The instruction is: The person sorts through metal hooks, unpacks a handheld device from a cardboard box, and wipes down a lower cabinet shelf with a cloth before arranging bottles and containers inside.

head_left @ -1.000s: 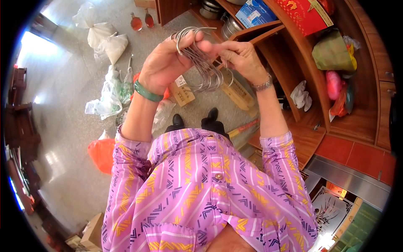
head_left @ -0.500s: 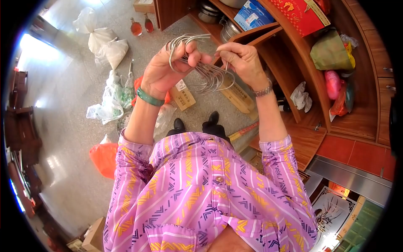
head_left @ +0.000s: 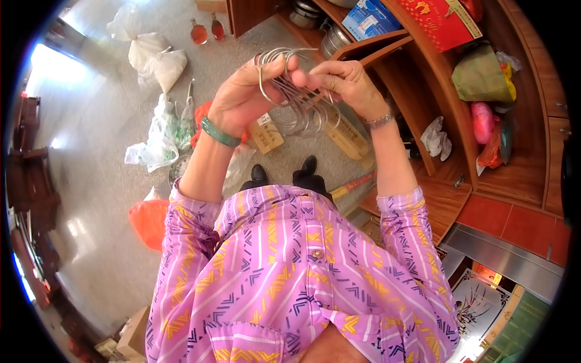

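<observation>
A bunch of shiny metal wire hooks point(head_left: 307, 115) is held up in front of my body, their curved ends fanning out above and below. My left hand point(head_left: 247, 91), with a green bangle on the wrist, is closed around the upper part of the bunch. Close beside it, my right hand point(head_left: 352, 89) pinches with thumb and forefinger at the right side of the bunch, on what looks like one hook. Its fingertips nearly meet those of my left hand, and the exact grip is partly hidden.
To the right stands an open wooden cabinet point(head_left: 417, 78) with pots, a red gift box point(head_left: 439, 24) and bags. On the floor lie white bags point(head_left: 166, 69), two bottles of red liquid point(head_left: 198, 33), cardboard boxes point(head_left: 266, 134) and an orange bag point(head_left: 148, 222). A steel-edged counter point(head_left: 508, 251) is at lower right.
My left hand and the hooks have shifted slightly to the right, nearer my right hand. The fingertips of both hands are now closer together. Both hands keep their hold.
</observation>
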{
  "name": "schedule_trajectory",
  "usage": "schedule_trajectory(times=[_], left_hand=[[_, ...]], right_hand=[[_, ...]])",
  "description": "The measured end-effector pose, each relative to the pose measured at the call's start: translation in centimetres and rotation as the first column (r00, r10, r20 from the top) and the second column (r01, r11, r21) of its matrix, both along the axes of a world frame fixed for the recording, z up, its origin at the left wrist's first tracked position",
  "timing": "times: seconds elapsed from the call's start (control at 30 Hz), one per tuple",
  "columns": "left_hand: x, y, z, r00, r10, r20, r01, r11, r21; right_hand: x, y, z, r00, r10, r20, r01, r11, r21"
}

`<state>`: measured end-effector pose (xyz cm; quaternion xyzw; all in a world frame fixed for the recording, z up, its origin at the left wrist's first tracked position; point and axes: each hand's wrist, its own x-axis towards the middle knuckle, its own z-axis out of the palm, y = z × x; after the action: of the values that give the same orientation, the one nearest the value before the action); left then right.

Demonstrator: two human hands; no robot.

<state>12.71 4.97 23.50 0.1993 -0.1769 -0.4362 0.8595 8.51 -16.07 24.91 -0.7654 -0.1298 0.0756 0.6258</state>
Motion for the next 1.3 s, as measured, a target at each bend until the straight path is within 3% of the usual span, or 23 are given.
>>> schedule_trajectory(times=[0.13,0.2,0.23,0.3,0.33,0.4,0.43,0.47,0.53,0.6,0.67,0.73,0.8,1.0,1.17,1.3], left_hand=[[-0.4,-0.7,0.5,0.995,-0.018,-0.100,0.011,0.997,-0.074],[-0.6,-0.9,0.6,0.973,0.090,-0.211,-0.079,0.995,0.061],[-0.8,-1.1,0.8,0.972,0.096,-0.214,-0.084,0.995,0.062],[-1.1,-1.3,1.1,0.917,0.280,-0.283,-0.211,0.945,0.250],[-0.8,-1.4,0.7,0.915,0.284,-0.286,-0.215,0.944,0.251],[-0.1,-1.4,-0.4,0.908,0.330,-0.258,-0.277,0.935,0.220],[-0.1,-1.4,-0.5,0.909,0.324,-0.262,-0.270,0.937,0.220],[0.0,-1.5,-0.4,0.908,0.325,-0.266,-0.280,0.940,0.195],[0.1,-1.4,0.1,0.907,0.326,-0.268,-0.290,0.943,0.165],[-0.1,-1.0,0.5,0.934,0.272,-0.230,-0.253,0.961,0.111],[-0.3,-0.6,0.7,0.943,0.234,-0.238,-0.227,0.972,0.054],[-0.2,-0.6,0.5,0.951,0.190,-0.244,-0.196,0.981,-0.003],[0.1,-0.8,0.0,0.978,0.088,-0.190,-0.110,0.988,-0.105],[-0.1,-0.3,-0.4,0.991,0.041,-0.131,-0.050,0.997,-0.066],[-0.3,-0.5,-0.3,0.990,-0.018,-0.138,0.017,1.000,-0.015],[-0.5,-0.6,-0.4,0.992,-0.041,-0.119,0.043,0.999,0.010]], right_hand=[[0.2,0.2,-0.6,0.988,0.024,-0.155,-0.022,1.000,0.015],[0.2,0.8,-1.7,0.983,-0.157,-0.093,0.164,0.983,0.077],[0.1,1.0,-1.5,0.984,-0.152,-0.096,0.159,0.984,0.077],[-0.3,1.5,-0.5,0.843,-0.454,0.288,0.450,0.889,0.082],[-0.6,2.0,0.2,0.846,-0.450,0.285,0.447,0.891,0.081],[-1.5,3.1,1.7,0.878,-0.157,0.452,0.208,0.976,-0.064],[-1.9,3.3,2.4,0.889,-0.068,0.453,0.183,0.960,-0.214],[-1.8,3.3,2.0,0.889,-0.072,0.453,0.188,0.958,-0.216],[-1.0,3.0,0.4,0.809,-0.309,0.500,0.388,0.920,-0.059],[-0.4,2.2,-0.3,0.787,-0.379,0.486,0.456,0.889,-0.044],[-0.3,1.9,-0.5,0.910,-0.400,0.107,0.397,0.916,0.049],[-0.5,1.9,-0.5,0.937,-0.347,0.026,0.347,0.938,-0.007],[-0.5,2.1,-0.9,0.944,-0.315,-0.100,0.329,0.928,0.177],[0.7,0.6,-0.6,0.951,-0.310,-0.008,0.303,0.922,0.242],[1.4,-0.2,0.9,0.965,-0.243,0.099,0.228,0.964,0.139],[1.9,-1.7,2.4,0.936,-0.286,0.204,0.270,0.957,0.104]])
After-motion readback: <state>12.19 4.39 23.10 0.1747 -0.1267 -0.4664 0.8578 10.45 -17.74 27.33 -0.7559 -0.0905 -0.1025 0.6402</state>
